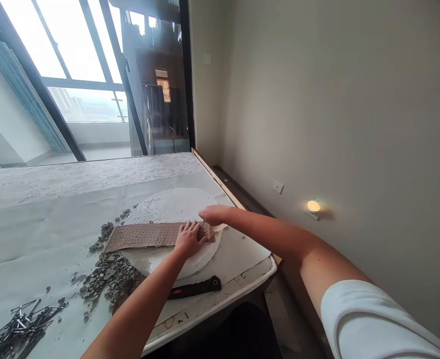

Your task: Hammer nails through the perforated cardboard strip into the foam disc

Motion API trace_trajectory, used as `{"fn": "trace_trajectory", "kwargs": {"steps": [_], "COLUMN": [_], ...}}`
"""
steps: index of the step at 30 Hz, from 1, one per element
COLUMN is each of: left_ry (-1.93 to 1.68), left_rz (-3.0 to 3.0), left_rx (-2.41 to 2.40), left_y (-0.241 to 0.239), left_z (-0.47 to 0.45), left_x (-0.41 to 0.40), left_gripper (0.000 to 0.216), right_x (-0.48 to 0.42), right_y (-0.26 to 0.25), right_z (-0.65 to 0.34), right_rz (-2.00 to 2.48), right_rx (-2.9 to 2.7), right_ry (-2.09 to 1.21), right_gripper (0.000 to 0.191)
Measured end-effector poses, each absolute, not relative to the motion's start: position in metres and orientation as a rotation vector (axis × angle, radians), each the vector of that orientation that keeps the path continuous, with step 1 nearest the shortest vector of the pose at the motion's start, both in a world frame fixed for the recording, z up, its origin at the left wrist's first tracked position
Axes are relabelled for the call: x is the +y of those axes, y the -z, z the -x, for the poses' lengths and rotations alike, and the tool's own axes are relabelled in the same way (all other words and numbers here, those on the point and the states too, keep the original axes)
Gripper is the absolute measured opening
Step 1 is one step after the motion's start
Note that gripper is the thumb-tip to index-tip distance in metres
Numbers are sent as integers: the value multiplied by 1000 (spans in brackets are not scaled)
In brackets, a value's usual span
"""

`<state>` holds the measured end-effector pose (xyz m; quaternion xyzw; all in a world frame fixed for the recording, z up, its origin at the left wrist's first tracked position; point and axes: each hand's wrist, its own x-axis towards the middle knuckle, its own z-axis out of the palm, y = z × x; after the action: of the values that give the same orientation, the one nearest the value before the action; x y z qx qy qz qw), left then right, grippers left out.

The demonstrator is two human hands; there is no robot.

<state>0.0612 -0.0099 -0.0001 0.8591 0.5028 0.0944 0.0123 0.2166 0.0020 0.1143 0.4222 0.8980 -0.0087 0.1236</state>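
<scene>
A brown perforated strip lies across a white round foam-like disc on the table. My left hand rests flat on the strip's right end, fingers spread. My right hand is curled just above that end, pinching a light tan piece at the strip's edge. A black-handled tool with a red mark lies on the table in front of the disc, under my left forearm.
Grey gravel-like bits are heaped left of the disc. A pile of thin metal nails lies at the near left. The table's right edge runs beside a wall with a small glowing light. Large windows stand behind.
</scene>
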Motion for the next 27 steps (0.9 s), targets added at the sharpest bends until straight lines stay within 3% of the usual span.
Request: {"fn": "trace_trajectory", "kwargs": {"steps": [3,6,8,12,18,27], "left_ry": [-469,-674,-734,-665,-403,-468], "left_rz": [-2664,-2653,-2628,-2706,-2859,-2877], "left_rx": [1505,1444,1455,1458,1346,1332], "left_y": [-5,-8,-8,-6,3,22], "left_z": [-57,-50,-44,-34,-37,-41], "left_x": [-19,-32,-38,-42,-44,-32], "left_gripper": [69,46,43,37,35,37], "right_x": [-11,-22,-25,-20,-16,-12], "right_y": [-112,-104,-99,-85,-50,-40], "right_z": [-205,-195,-194,-204,-205,-199], "right_rz": [-1208,-1220,-1258,-1390,-1377,-1232], "right_rx": [2669,2732,2772,2731,2614,2622], "right_ry": [94,147,152,52,-109,-240], "right_gripper": [32,29,30,35,24,28]}}
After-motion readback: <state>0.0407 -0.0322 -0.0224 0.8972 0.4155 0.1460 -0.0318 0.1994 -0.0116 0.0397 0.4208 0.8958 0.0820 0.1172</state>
